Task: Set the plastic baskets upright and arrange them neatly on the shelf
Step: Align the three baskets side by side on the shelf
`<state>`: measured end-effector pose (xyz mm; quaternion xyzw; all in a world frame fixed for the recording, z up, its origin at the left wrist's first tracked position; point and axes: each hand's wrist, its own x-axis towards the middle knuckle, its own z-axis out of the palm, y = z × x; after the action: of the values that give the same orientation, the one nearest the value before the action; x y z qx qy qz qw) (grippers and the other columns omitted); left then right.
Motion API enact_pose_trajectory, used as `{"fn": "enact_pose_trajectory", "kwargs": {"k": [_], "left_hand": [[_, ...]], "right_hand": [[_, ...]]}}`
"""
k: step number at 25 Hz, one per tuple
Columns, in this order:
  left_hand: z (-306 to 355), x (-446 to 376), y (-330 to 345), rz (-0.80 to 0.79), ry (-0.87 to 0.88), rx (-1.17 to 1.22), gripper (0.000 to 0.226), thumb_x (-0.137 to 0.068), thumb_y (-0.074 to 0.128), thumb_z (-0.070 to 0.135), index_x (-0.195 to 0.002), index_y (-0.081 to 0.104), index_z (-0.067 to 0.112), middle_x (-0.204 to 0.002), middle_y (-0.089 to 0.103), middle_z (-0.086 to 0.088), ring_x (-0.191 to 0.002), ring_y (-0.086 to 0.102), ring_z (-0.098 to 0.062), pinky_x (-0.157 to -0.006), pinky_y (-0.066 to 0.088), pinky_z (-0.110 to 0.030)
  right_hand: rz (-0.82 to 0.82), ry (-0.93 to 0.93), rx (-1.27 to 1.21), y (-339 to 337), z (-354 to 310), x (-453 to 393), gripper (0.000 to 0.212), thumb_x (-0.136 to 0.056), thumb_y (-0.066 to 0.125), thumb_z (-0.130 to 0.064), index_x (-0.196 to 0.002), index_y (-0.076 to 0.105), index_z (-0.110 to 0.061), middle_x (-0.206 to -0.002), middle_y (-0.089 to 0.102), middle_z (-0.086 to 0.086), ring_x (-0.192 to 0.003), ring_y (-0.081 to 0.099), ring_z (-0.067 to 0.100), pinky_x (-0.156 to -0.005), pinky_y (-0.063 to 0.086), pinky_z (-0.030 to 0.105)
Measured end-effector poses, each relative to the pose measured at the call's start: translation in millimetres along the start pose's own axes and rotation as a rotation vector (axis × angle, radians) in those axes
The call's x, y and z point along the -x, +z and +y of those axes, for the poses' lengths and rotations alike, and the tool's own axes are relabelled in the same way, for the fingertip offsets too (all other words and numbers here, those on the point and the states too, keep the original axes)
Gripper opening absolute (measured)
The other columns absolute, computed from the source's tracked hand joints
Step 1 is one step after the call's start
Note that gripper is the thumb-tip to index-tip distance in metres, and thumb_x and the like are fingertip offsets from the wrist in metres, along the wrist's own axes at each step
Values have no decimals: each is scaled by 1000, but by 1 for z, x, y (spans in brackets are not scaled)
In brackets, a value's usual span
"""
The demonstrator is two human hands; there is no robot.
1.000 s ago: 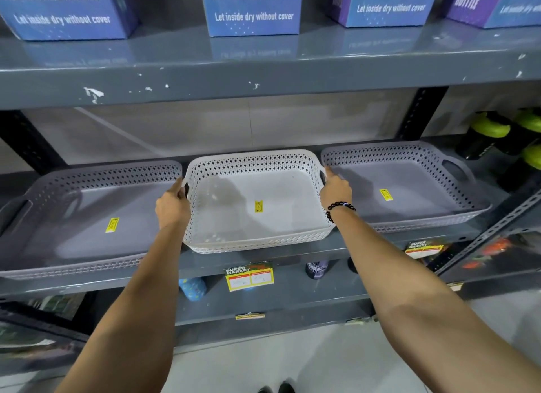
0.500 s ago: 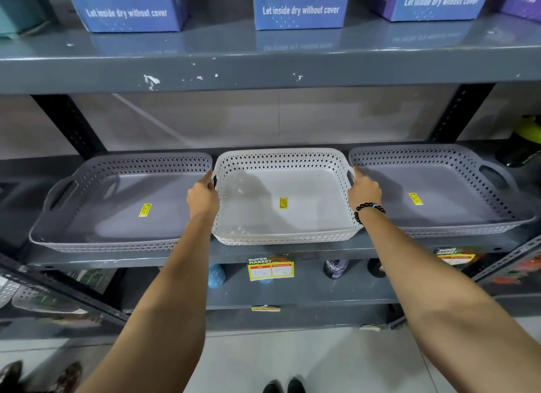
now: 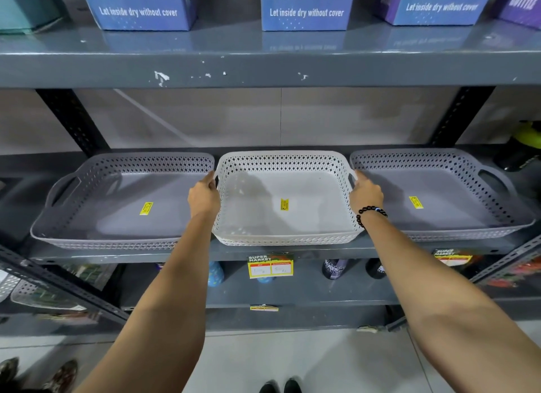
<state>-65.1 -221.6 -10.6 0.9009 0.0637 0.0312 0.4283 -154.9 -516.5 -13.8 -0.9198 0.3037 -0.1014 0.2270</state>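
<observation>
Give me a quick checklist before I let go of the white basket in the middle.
1. white basket upright, open side up: ok.
2. left hand and right hand on its side handles: ok.
3. Sits between left grey basket and right grey basket, both upright: ok.
4. Front edges level along the shelf: ok, roughly.
5. Base fully seated on the shelf: cannot tell.

Three blue boxes with white print stand on the board high above the fingers. A yellow price tag hangs just below them, bottles stand lower still, and shoes show on the floor far beneath.
</observation>
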Motion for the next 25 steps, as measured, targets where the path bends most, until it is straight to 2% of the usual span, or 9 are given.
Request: {"fn": "enact_pose_trajectory", "kwargs": {"k": [3, 6, 9, 13, 15, 17, 20, 23, 25], "left_hand": [[0, 1, -1, 1, -7, 8, 41, -100, 30, 11, -134, 52, 19, -109, 67, -23, -75, 53, -33, -80, 54, -42], [1, 2, -1, -5, -1, -5, 41, -100, 30, 11, -135, 51, 18, -109, 67, -25, -83, 59, -43, -81, 54, -43], [1, 0, 1, -3, 3, -10, 41, -100, 31, 11, -135, 51, 19, -109, 67, -26, -86, 60, -45, -81, 54, -44], [-1, 1, 1, -2, 18, -27, 43, -99, 30, 10, -135, 51, 18, -104, 67, -27, -70, 48, -30, -78, 54, -44], [-1, 3, 1, 2, 37, -42, 43, -99, 30, 9, -135, 51, 17, -104, 67, -27, -71, 50, -33, -81, 54, -46], [-1, 2, 1, 0, 48, -55, 44, -98, 30, 8, -135, 51, 17, -104, 68, -27, -76, 56, -42, -82, 53, -47], [1, 3, 2, 6, 50, -65, 43, -98, 30, 8, -135, 51, 16, -102, 68, -28, -77, 57, -41, -85, 52, -48], [2, 3, 4, 19, 31, -58, 42, -99, 31, 9, -135, 51, 16, -107, 67, -28, -92, 60, -45, -91, 52, -49], [3, 3, 4, 22, 17, -50, 42, -100, 30, 9, -135, 51, 16, -110, 66, -28, -95, 60, -45, -89, 52, -47]], "right_hand": [[4, 7, -6, 0, -1, 0, 49, -95, 34, 1, -142, 38, -15, -112, 64, 29, -105, 58, 44, -83, 51, 45], [-1, 4, 7, 0, 0, -2, 50, -95, 34, 2, -142, 37, -15, -110, 65, 29, -104, 60, 43, -81, 52, 44], [4, -18, 33, 2, 2, -2, 51, -95, 34, 3, -142, 37, -15, -109, 66, 27, -102, 61, 42, -79, 52, 43], [8, -39, 54, 2, 4, -4, 50, -95, 36, 4, -141, 39, -14, -108, 66, 27, -102, 61, 42, -79, 52, 41], [11, -63, 67, 2, 4, -6, 50, -95, 37, 4, -141, 40, -14, -108, 67, 28, -101, 62, 42, -79, 52, 42], [3, -80, 73, 1, 5, -7, 49, -95, 37, 4, -140, 41, -13, -106, 67, 29, -99, 62, 42, -78, 52, 42], [-2, -75, 74, 0, 5, -9, 48, -93, 37, 6, -137, 43, -11, -105, 67, 29, -98, 63, 42, -78, 52, 42], [7, -59, 46, 1, 3, -9, 51, -91, 38, 9, -138, 42, -11, -107, 67, 28, -100, 63, 41, -80, 53, 43], [5, -43, 34, 2, 1, -9, 51, -92, 37, 8, -139, 42, -11, -109, 66, 28, -102, 63, 41, -82, 53, 43]]}}
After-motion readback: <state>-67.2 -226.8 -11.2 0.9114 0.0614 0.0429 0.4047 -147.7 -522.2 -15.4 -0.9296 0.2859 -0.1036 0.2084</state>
